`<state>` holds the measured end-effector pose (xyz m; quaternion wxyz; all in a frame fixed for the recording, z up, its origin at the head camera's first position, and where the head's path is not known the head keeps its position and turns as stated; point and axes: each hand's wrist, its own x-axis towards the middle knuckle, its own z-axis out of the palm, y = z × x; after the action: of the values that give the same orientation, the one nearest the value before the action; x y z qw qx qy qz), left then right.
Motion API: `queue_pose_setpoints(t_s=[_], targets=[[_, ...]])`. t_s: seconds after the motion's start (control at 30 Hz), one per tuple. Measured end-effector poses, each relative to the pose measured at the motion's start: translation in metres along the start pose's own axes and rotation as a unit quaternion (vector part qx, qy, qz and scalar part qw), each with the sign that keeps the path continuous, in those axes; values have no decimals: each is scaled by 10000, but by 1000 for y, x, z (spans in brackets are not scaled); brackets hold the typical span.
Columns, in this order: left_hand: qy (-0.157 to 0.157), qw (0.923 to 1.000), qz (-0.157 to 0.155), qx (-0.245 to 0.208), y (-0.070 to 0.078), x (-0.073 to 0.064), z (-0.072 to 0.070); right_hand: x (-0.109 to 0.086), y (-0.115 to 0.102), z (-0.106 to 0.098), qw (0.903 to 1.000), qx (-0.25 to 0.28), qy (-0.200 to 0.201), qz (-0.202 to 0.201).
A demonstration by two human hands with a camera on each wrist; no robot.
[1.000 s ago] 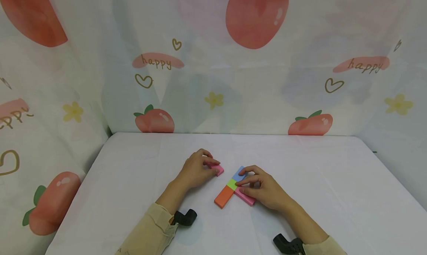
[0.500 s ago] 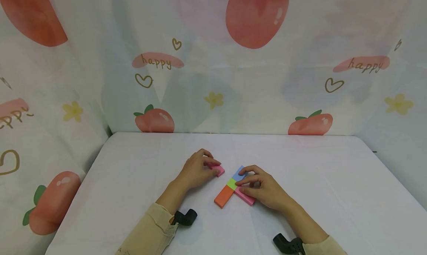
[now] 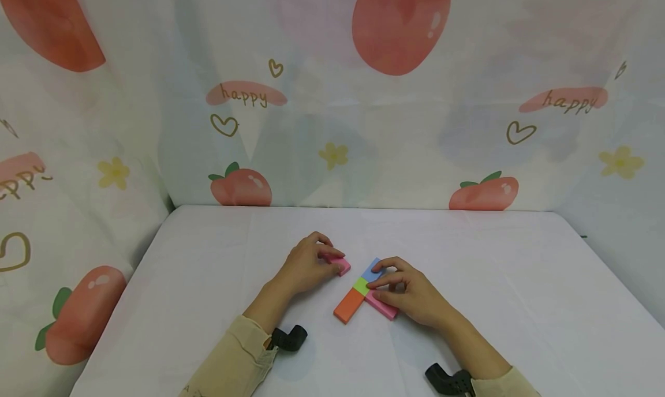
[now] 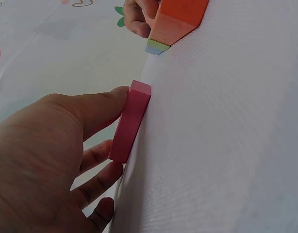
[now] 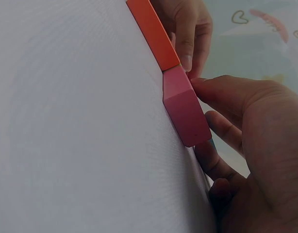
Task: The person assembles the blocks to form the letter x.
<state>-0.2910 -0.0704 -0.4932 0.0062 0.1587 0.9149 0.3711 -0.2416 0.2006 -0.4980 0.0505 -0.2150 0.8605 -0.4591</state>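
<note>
Between the thumb and fingers of my left hand (image 3: 307, 265) is a small pink block (image 4: 132, 121), pinched low at the white tabletop. To its right, an orange block (image 3: 348, 306), a small green block (image 3: 361, 287) and a blue block (image 3: 371, 271) form a slanted row, end to end. A second pink block (image 5: 188, 114) branches off the row near the green one, toward the lower right. My right hand (image 3: 413, 293) rests its fingertips on the blue and green blocks, its thumb touching this pink block. The fingers partly cover the blue and pink blocks.
A white cloth covers the table (image 3: 208, 258). Behind and to the left hang patterned curtains (image 3: 395, 126) with fruit, hearts and flowers. Black camera mounts (image 3: 290, 339) sit at both wrists, beside the beige sleeves (image 3: 234, 356).
My left hand has slid the pink block very slightly right, toward the row. The right hand and the joined blocks have stayed in place.
</note>
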Motion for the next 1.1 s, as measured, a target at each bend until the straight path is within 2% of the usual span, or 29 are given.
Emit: queue_pose_setpoints(t_s=[0.6,1.1], targets=[[-102,9997,191,77,3,0,-1,1,0,1,9999,-99,28,-12],[-106,9999,124,33,3,-1,1,1,0,1,9999,-87,51,-21]])
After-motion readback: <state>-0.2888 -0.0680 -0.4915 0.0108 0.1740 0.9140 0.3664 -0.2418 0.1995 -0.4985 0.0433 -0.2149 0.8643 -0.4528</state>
